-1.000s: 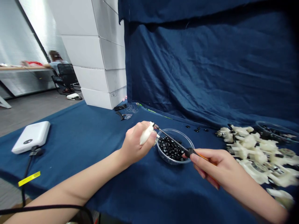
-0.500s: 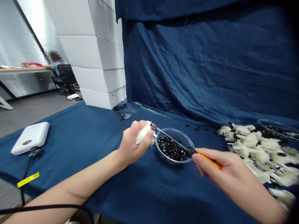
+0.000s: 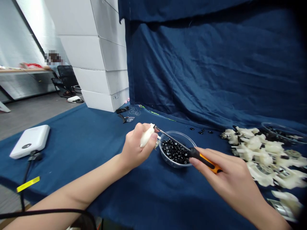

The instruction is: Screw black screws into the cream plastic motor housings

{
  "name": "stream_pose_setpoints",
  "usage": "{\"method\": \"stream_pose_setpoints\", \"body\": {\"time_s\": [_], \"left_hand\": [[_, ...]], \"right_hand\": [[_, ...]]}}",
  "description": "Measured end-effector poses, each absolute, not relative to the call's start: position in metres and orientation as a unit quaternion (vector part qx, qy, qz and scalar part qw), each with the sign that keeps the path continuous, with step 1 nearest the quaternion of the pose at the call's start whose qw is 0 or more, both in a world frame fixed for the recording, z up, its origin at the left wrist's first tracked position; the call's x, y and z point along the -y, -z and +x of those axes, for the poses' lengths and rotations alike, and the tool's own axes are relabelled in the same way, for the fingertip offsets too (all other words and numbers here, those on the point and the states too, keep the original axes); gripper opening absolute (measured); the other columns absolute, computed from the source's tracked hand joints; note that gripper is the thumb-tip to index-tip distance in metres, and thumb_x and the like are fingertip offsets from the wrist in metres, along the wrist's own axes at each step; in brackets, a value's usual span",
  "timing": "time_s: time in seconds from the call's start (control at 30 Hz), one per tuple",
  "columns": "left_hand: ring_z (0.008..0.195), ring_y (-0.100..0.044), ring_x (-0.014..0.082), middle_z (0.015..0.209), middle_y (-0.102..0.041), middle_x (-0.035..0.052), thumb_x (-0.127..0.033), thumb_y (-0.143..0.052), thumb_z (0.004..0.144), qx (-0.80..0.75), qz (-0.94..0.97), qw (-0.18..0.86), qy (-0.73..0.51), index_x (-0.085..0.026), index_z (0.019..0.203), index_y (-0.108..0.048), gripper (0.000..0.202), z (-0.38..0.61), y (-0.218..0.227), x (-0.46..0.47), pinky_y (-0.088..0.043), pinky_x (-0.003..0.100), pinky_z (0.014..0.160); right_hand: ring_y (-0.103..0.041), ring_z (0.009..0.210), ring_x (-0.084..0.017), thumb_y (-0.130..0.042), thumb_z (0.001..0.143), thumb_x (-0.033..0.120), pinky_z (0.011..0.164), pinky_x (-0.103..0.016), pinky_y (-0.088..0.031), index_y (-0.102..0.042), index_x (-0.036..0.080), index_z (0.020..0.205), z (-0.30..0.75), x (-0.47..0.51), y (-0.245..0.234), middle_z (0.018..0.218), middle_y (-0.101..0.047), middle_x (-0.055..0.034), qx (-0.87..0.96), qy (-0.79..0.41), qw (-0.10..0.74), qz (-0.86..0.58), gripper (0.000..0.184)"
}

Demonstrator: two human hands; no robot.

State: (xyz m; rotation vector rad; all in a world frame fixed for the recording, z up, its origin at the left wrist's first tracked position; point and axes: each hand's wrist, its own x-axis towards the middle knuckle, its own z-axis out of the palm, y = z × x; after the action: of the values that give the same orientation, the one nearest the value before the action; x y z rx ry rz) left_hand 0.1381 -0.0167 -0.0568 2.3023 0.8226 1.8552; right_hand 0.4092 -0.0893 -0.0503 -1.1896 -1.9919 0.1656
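Note:
My left hand [image 3: 135, 147] is closed around a cream-white plastic part [image 3: 146, 138], which has a small black piece [image 3: 154, 126] at its upper end. In my right hand [image 3: 230, 174] is a screwdriver [image 3: 203, 159] with an orange and black handle. Its metal shaft slants up and left, and the tip meets the part at the black piece. Beneath the shaft stands a clear round plastic bowl [image 3: 165, 159] holding many small black parts [image 3: 174, 150]. The fingers of my left hand hide much of the white part.
Several cream-white plastic assemblies [image 3: 261, 150] lie piled at the right, beside another clear bowl [image 3: 283, 135]. Loose black bits [image 3: 200, 131] lie behind the near bowl. A white power bank [image 3: 30, 142] with a black cable sits at the left. White boxes [image 3: 96, 73] are stacked at the back.
The fingers of my right hand have shifted and opened somewhat along the screwdriver, showing more of its handle. The screwdriver's tip stays at the white part, and my left hand has barely moved.

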Motion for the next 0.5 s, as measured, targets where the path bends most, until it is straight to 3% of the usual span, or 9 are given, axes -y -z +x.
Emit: {"method": "stream_pose_setpoints", "body": {"time_s": [0.1,0.17,0.27,0.37,0.43,0.5], "left_hand": [[0.071,-0.074,0.0132,0.101,-0.081,0.0071,-0.019,-0.064,0.1,-0.234,0.752,0.012,-0.616,-0.024,0.106,-0.051,0.015,0.135,0.056,0.013,-0.058,0.024,0.058],[0.07,-0.074,0.0125,0.1,-0.082,0.0071,-0.02,-0.066,0.1,-0.245,0.742,0.009,-0.624,-0.024,0.105,-0.051,0.016,0.135,0.055,0.013,-0.057,0.022,0.057],[0.066,-0.073,0.0107,0.095,-0.082,0.0053,-0.022,-0.068,0.1,-0.279,0.725,0.018,-0.629,-0.023,0.1,-0.052,0.016,0.14,0.052,0.015,-0.056,0.02,0.056],[0.063,-0.071,0.0107,0.088,-0.082,0.0035,-0.025,-0.065,0.102,-0.313,0.72,0.038,-0.618,-0.022,0.098,-0.053,0.014,0.143,0.051,0.02,-0.056,0.021,0.057],[0.061,-0.069,0.01,0.088,-0.081,0.0033,-0.025,-0.063,0.103,-0.318,0.723,0.042,-0.612,-0.022,0.095,-0.052,0.014,0.143,0.05,0.021,-0.054,0.02,0.055],[0.059,-0.067,0.009,0.089,-0.081,0.0037,-0.024,-0.063,0.102,-0.3,0.736,0.032,-0.607,-0.022,0.094,-0.051,0.015,0.14,0.05,0.019,-0.053,0.02,0.054]], "right_hand": [[-0.053,0.046,-0.012,-0.059,0.104,0.066,0.044,-0.025,-0.037,-0.071,0.02,0.081,0.406,0.089,0.044,0.062,-0.062,0.0002,0.698,-0.402,0.319,-0.5,0.053],[-0.051,0.045,-0.011,-0.062,0.102,0.067,0.043,-0.025,-0.035,-0.07,0.02,0.087,0.404,0.088,0.045,0.065,-0.063,0.0008,0.665,-0.429,0.322,-0.521,0.05],[-0.068,0.065,-0.016,-0.072,0.101,0.05,0.061,-0.028,-0.05,-0.074,0.022,0.104,0.403,0.083,0.052,0.085,-0.076,-0.0026,0.739,-0.155,0.404,-0.516,0.028],[-0.072,0.075,-0.017,-0.072,0.104,0.033,0.07,-0.031,-0.048,-0.075,0.021,0.115,0.406,0.078,0.061,0.09,-0.079,-0.0024,0.779,0.189,0.391,-0.452,0.017],[-0.069,0.067,-0.014,-0.071,0.105,0.029,0.063,-0.031,-0.044,-0.074,0.018,0.122,0.409,0.078,0.063,0.088,-0.078,-0.0016,0.782,0.275,0.368,-0.421,0.021],[-0.067,0.062,-0.013,-0.068,0.106,0.032,0.059,-0.029,-0.044,-0.075,0.017,0.12,0.411,0.08,0.061,0.084,-0.076,-0.0018,0.796,0.206,0.389,-0.414,0.022]]}}
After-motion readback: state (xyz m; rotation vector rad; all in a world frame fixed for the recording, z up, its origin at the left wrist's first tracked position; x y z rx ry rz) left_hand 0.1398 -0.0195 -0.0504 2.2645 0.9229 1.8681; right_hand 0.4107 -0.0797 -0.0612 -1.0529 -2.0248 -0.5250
